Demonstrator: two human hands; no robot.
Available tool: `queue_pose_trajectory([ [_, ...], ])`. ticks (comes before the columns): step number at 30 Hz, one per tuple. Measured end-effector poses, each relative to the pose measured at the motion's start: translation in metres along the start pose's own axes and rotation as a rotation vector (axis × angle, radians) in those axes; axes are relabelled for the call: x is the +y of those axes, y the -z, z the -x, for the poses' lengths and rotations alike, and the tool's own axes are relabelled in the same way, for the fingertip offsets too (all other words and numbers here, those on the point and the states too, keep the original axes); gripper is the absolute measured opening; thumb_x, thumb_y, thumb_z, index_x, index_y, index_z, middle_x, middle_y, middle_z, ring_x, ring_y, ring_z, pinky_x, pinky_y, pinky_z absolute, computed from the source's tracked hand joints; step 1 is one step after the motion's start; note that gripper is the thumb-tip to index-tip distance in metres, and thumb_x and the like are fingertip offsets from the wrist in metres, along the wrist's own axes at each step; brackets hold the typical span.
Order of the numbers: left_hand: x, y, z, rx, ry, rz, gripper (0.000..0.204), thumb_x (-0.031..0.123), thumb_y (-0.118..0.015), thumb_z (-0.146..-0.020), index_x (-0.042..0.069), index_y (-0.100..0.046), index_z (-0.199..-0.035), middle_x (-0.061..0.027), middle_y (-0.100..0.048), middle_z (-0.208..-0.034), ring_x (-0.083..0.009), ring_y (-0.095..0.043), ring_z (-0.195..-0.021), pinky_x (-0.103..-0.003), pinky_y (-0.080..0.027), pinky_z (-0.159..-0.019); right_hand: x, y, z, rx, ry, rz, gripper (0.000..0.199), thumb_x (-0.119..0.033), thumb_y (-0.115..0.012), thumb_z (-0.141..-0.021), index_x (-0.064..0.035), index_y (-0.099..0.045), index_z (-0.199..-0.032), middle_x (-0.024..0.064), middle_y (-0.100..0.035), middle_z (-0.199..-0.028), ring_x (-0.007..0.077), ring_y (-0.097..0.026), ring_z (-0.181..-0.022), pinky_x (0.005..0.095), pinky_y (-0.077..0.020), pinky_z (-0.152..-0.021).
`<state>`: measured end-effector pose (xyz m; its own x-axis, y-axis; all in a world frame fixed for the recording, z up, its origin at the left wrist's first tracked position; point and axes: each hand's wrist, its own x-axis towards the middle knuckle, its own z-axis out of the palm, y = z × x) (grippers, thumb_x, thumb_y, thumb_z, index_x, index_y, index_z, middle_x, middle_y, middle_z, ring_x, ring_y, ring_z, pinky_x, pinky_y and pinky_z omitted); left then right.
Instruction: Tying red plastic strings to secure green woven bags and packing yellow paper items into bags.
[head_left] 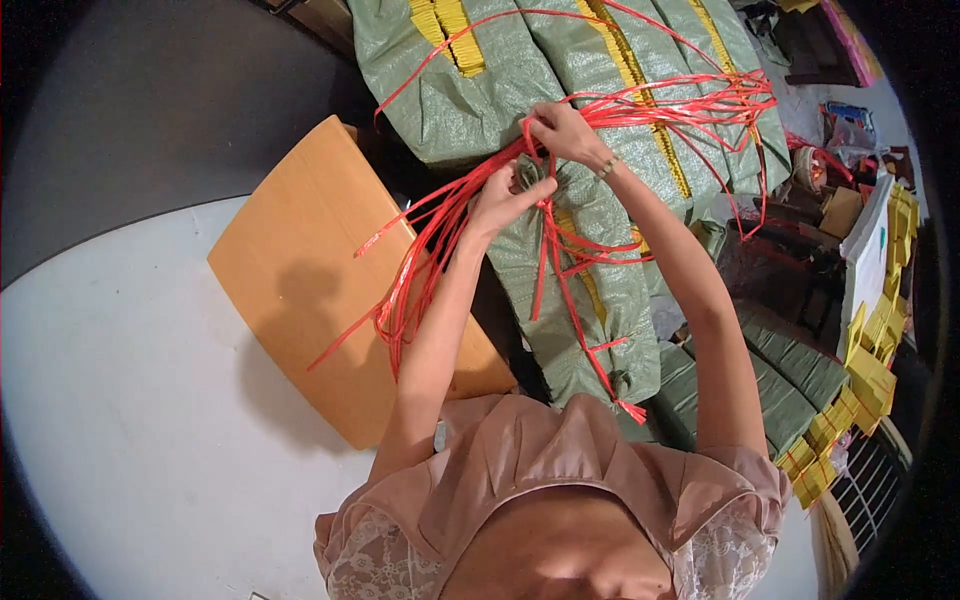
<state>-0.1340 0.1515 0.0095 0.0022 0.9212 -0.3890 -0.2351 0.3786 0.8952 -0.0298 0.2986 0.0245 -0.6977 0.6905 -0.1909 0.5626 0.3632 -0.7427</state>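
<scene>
Several long green woven sacks [445, 110] with yellow showing through slits lie in front of me. At the near sack [522, 265], my left hand [503, 203] curls its thumb and fingers around a gathered green corner [528, 173]. My right hand [566, 132], just above and to the right, pinches red plastic twine [700, 100] by that corner. Loose strands spread right across the sacks and hang left past my left forearm. A knotted strand runs down the near sack to a red tied tuft [630, 411] at its lower end. My fingertips partly hide the twine.
A tan wooden board or tabletop [300, 240] stands close on the left, beside a pale floor [120, 380] and a dark grey panel [190, 100]. More green packages [790, 370] and stacked yellow bundles [870, 385] sit at the right.
</scene>
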Motion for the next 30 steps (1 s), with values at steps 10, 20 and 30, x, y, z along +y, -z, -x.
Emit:
queue_pose_trajectory([
  [10, -0.018, -0.004, -0.007, 0.503, -0.099, 0.145, 0.013, 0.013, -0.059, -0.086, 0.000, -0.063, -0.084, -0.0015, -0.062, -0.074, -0.0095, -0.056, -0.062, -0.025, -0.047, -0.055, -0.076, -0.013, 0.040, 0.044, 0.181, 0.123, 0.021, -0.022, -0.052, -0.079, -0.0052, -0.065, -0.080, 0.0155, -0.058, -0.091, 0.0303, -0.055, -0.086, 0.0354, -0.0461, -0.078],
  [20, -0.016, -0.034, 0.023, 0.398, -0.236, 0.226, 0.033, 0.022, -0.047, -0.094, 0.000, -0.048, -0.119, -0.0031, -0.053, -0.109, -0.0089, -0.047, -0.100, -0.024, -0.037, -0.088, -0.045, -0.039, 0.022, -0.099, -0.069, -0.198, 0.027, -0.026, -0.059, -0.077, -0.0007, -0.064, -0.085, 0.0172, -0.062, -0.068, 0.0290, -0.063, -0.065, 0.0383, -0.0486, -0.064],
  [30, -0.033, 0.004, 0.002, 0.523, -0.061, 0.859, 0.033, 0.037, -0.039, -0.096, 0.009, -0.050, -0.084, -0.0010, -0.050, -0.070, -0.0149, -0.050, -0.066, -0.030, -0.043, -0.066, -0.020, -0.055, 0.111, 0.217, 0.086, -0.364, 0.049, -0.013, -0.064, -0.073, -0.0052, -0.046, -0.118, 0.0165, -0.052, -0.100, 0.0293, -0.052, -0.097, 0.0399, -0.0427, -0.088],
])
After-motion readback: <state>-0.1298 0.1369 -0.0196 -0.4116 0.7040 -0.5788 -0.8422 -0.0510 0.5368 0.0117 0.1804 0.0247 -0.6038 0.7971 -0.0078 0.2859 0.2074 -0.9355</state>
